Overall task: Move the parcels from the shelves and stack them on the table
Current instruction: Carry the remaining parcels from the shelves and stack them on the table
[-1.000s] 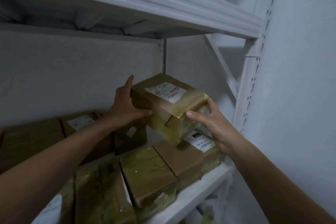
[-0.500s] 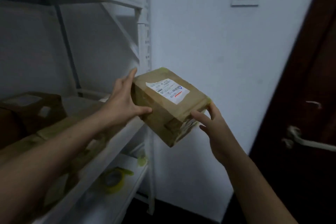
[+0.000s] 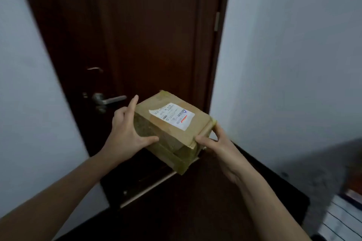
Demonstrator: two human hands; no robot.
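Person holding one taped cardboard parcel point(image 3: 176, 150) w/ both hands, mid-air, in front of a dark door point(image 3: 137, 35).

Left hand point(image 3: 125, 135) is gripping the parcel's left end: thumb lying along the near face, fingers running up the end, close together. Right hand point(image 3: 221, 148) is gripping the right near corner, thumb pressing the edge; its other fingers are going behind the box, can't tell how they lie. Parcel is tilting, white label point(image 3: 172, 116) facing up, touching nothing but the hands. Door handle point(image 3: 108, 100) is showing just left of the left hand; blurry white stack point(image 3: 340, 219) at bottom rt.
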